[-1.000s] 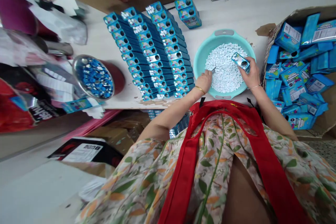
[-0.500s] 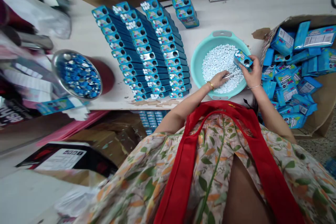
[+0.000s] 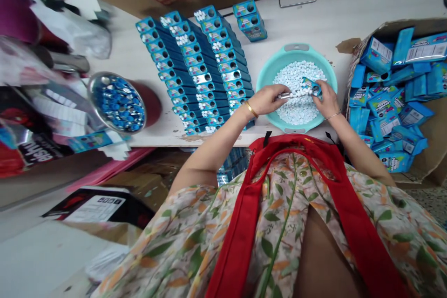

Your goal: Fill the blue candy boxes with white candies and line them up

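My left hand [image 3: 269,98] is closed round a small metal scoop [image 3: 284,96], held over the turquoise basin [image 3: 263,79]. White pieces lie at the far end of the scoop, close to the box. In my right hand [image 3: 327,98] is a small blue box [image 3: 309,84], gripped in the fingers and tilted towards the scoop. Its round opening is partly hidden. Below both hands, the basin holds a heap of small white candies [image 3: 296,114].
Rows of blue boxes [image 3: 206,86] stand left of the basin, with two more boxes [image 3: 252,25] behind. A carton [image 3: 435,137] of blue boxes is at the right. At the left stands a metal pot [image 3: 152,102] of blue wrapped pieces. A wire stand [image 3: 296,4] lies behind.
My left hand has lifted the scoop out of the candies and moved left. My right hand has brought the blue box lower and left, tilting it towards the scoop.
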{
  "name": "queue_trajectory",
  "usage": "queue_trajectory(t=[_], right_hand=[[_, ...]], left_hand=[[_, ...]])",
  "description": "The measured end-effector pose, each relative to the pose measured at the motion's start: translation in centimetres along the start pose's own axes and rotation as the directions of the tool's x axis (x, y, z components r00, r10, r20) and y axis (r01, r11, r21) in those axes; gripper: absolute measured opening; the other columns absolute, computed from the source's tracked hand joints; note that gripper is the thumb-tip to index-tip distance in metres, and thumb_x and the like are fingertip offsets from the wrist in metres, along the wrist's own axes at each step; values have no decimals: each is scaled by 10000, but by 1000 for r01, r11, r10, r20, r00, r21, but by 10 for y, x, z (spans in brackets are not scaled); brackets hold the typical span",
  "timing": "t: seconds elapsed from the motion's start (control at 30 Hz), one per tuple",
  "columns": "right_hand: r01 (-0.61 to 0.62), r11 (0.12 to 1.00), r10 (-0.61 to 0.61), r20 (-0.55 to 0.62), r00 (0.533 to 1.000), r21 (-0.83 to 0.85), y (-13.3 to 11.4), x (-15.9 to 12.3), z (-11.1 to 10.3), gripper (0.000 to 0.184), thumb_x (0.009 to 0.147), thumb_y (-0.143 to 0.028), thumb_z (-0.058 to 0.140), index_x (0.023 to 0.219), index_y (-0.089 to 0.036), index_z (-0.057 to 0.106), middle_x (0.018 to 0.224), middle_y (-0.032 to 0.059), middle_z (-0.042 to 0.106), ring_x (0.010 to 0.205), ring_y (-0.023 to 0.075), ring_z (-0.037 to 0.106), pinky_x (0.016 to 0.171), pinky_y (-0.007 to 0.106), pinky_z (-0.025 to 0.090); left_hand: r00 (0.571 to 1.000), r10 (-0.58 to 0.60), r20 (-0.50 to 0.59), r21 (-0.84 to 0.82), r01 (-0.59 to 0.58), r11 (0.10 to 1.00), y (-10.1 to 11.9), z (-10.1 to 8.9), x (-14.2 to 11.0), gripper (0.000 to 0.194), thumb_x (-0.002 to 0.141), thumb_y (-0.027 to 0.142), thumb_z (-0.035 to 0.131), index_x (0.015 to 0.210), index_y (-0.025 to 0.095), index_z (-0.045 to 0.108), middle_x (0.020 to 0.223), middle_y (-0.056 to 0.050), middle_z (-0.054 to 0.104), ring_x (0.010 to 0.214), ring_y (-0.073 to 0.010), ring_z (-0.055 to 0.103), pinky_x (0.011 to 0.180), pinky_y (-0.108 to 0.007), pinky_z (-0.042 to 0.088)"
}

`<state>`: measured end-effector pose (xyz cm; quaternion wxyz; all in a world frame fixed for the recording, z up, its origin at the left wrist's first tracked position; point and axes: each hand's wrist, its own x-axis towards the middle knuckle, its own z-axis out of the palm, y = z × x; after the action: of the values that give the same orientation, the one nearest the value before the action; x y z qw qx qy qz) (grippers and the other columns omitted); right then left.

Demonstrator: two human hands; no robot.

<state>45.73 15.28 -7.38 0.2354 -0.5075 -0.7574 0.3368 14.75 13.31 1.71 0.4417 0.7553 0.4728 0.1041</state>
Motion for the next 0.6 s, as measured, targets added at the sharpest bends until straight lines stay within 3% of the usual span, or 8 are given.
queue_trajectory(t=[0.13,0.23,0.3,0.4,0.47,0.53,0.6], right_hand=[[34,999,-33,99,995,-5,-6,-3,12,557,1041,-608,590,1457,-242,640,1528,193,721,1463,406,667,1280,667,559],[50,999,-51,123,991,10,-7,-4,19,536,1047,-542,589,1474,-222,637,1538,200,717,1479,397,663,1292,658,549],[39,999,-41,111,993,20,-8,-5,22,534,1051,-531,581,1473,-208,636,1525,210,723,1467,387,673,1281,643,558],[8,998,-12,74,997,54,-13,-10,22,546,1057,-560,574,1460,-196,629,1486,224,740,1423,373,705,1246,608,585],[12,996,-18,67,998,93,-22,-13,20,555,1053,-583,589,1446,-192,626,1455,228,754,1389,369,728,1215,583,604],[24,992,-34,75,997,126,-34,-15,19,542,1046,-599,621,1425,-212,631,1420,208,772,1350,365,749,1178,564,624],[29,988,-41,78,996,149,-47,-14,19,521,1038,-612,645,1405,-242,637,1372,172,790,1297,358,769,1135,552,645]], left_hand=[[994,-109,26,291,97,952,47,-9,12,262,1042,257,593,1218,163,761,1133,-143,764,1115,-316,748,988,-415,565],[987,-163,-17,375,157,913,79,-8,13,267,1083,215,538,1210,141,761,1104,-164,740,1117,-344,764,972,-434,565],[987,-160,-25,392,157,906,88,-13,8,267,1100,220,525,1206,141,756,1125,-168,725,1115,-353,768,969,-445,565],[993,-113,-38,376,119,919,78,-28,-1,246,1074,335,642,1237,177,738,1215,-147,696,1118,-354,759,966,-449,574],[997,-52,-59,327,69,943,57,-35,0,402,1009,434,760,1335,208,699,1307,-132,671,1160,-347,738,980,-440,584],[998,32,-59,251,-16,968,33,-32,8,598,943,486,838,1436,213,637,1377,-137,649,1219,-341,708,1012,-432,587],[994,106,-28,175,-100,979,15,-22,18,613,940,466,835,1442,193,614,1357,-149,658,1228,-330,694,1031,-426,584]])
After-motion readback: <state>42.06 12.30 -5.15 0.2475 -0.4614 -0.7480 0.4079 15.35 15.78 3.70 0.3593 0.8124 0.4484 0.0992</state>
